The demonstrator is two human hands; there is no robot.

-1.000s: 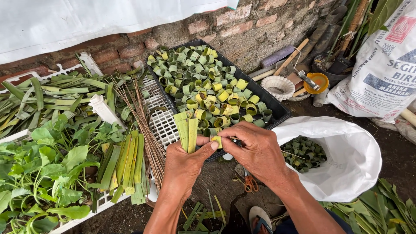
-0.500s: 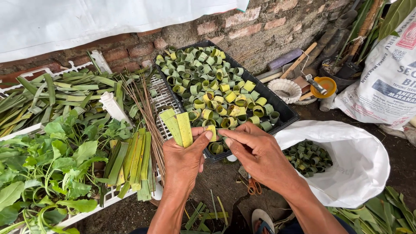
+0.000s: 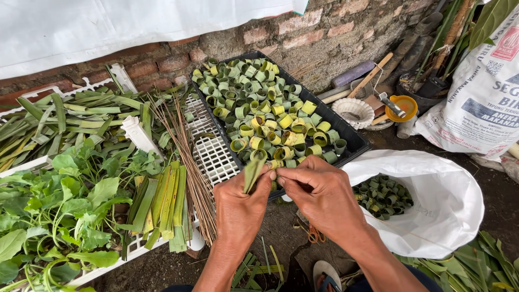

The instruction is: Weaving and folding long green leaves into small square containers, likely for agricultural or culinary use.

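Green leaf strip sits pinched between both hands, low centre of frame, just in front of the black tray's near edge. Left hand is closed on the strip's lower part, thumb and fingers together. Right hand has its fingertips pressed against the left's, touching the same strip; whether it grips or only touches, can't tell. White plastic bag lies open just right of the right hand, dark green leaf rings inside. Left side: white slatted crate carrying leafy greens, cut leaf strips and thin brown sticks. Beyond the hands: black tray packed with rolled leaf rings, green to yellow. Brick wall behind.
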